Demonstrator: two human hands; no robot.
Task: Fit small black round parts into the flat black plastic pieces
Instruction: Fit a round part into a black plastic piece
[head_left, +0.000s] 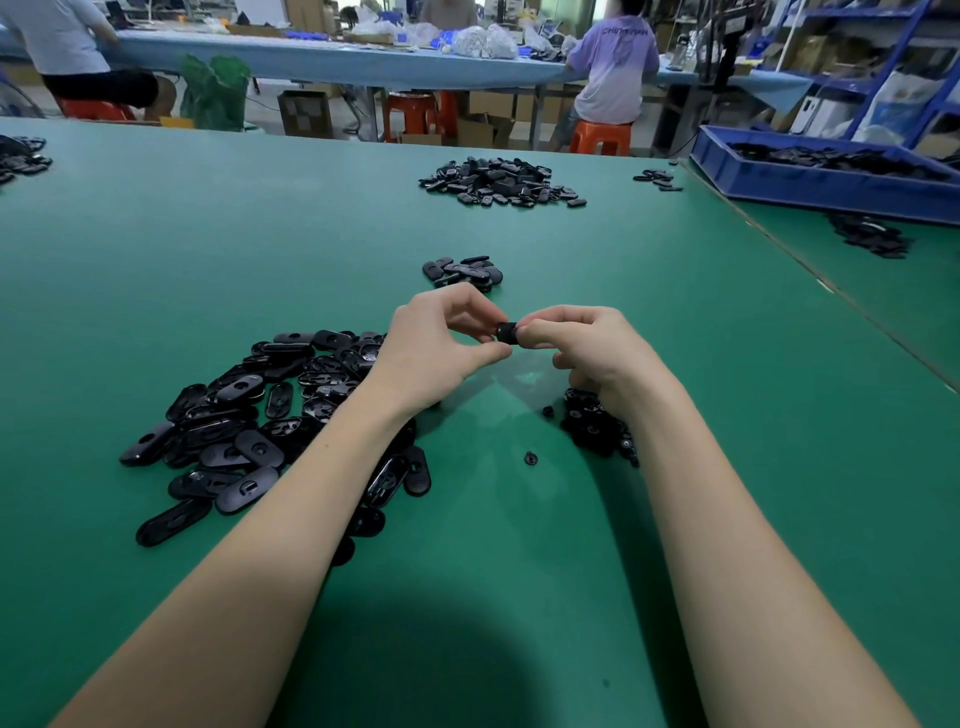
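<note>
My left hand (441, 338) and my right hand (587, 343) meet above the middle of the green table (675, 519), both pinching one black piece (506, 332) between fingertips; most of it is hidden by the fingers. A big heap of flat black oval plastic pieces (270, 415) lies under my left forearm. A small heap of black round parts (597, 421) sits below my right hand. Two loose round parts (530, 458) lie between the heaps.
A small cluster of flat pieces (462, 271) lies just beyond my hands, and a larger pile (501, 182) farther back. A blue bin (831, 171) of black parts stands at the far right. People sit on orange stools at another table behind.
</note>
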